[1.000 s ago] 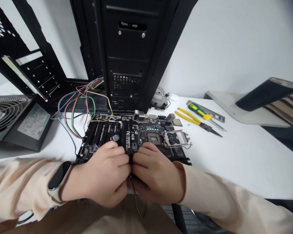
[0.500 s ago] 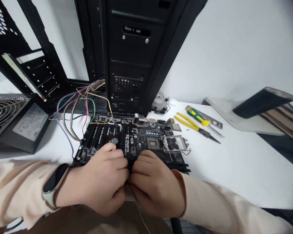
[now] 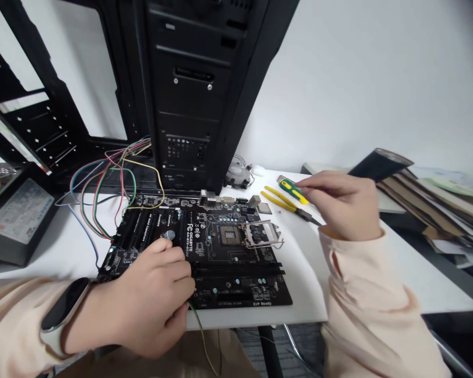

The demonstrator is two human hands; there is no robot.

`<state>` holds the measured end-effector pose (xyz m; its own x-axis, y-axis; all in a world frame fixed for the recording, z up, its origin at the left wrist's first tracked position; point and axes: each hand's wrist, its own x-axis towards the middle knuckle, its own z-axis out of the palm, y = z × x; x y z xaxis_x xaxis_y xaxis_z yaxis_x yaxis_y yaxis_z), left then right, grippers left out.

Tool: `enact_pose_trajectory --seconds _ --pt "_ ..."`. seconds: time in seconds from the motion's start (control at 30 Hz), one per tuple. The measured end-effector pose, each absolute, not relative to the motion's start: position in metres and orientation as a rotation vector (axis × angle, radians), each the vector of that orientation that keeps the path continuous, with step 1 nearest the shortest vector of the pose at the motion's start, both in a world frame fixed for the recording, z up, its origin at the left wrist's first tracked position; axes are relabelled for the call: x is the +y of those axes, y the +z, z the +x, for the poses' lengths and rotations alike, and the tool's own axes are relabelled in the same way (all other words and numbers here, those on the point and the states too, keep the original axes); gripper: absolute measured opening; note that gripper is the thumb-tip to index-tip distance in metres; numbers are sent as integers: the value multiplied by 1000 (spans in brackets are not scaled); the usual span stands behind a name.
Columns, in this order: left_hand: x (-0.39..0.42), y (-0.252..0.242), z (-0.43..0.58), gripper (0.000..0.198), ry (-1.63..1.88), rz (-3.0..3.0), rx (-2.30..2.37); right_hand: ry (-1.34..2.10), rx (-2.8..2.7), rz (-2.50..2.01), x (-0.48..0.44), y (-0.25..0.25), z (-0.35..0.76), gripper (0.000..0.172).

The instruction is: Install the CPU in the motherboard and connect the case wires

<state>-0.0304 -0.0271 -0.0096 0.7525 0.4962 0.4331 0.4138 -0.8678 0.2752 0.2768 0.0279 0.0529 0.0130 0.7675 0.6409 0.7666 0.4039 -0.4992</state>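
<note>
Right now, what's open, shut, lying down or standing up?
Motherboard: lying flat
Socket frame: flipped open
Pliers: lying, handles apart
Computer case: standing, side open
Colored wires: loosely looped
Wristband: screen dark
Left hand: curled shut, contents hidden
Right hand: at the screwdriver, grip unclear

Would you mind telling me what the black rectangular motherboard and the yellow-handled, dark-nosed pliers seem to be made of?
The black rectangular motherboard looks like a coated composite board, judging by its flat, dark surface with white lettering. The yellow-handled, dark-nosed pliers seem to have a metal nose, dark grey and dull, with smooth yellow grips, probably plastic.
</note>
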Motion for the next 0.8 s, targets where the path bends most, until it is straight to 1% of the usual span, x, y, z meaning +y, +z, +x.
enact_pose_trajectory --seconds 0.1,0.17,0.3,0.43,0.6,0.67,0.73,0.8 --pt "-27 -9 -30 14 761 2774 726 90 -1678 -1643 45 40 310 14" --pt "-27 -9 -31 14 747 2766 721 164 -1769 -1798 52 31 322 16" --pt "-27 -7 -32 15 712 2762 722 231 -1937 -1953 60 22 330 8" --pt "-27 -6 -32 16 709 2773 720 263 -2130 -2067 63 15 337 9" --pt "-26 -6 -31 15 690 2789 700 235 -2206 -2043 67 8 351 8" --pt "-25 -5 -31 14 670 2790 701 124 -2181 -2000 62 10 350 8" --pt "-25 -5 -31 14 662 2792 703 -75 -2112 -1859 51 17 339 7" --pt "-24 -4 -31 14 652 2801 694 -204 -2078 -1554 35 27 314 7"
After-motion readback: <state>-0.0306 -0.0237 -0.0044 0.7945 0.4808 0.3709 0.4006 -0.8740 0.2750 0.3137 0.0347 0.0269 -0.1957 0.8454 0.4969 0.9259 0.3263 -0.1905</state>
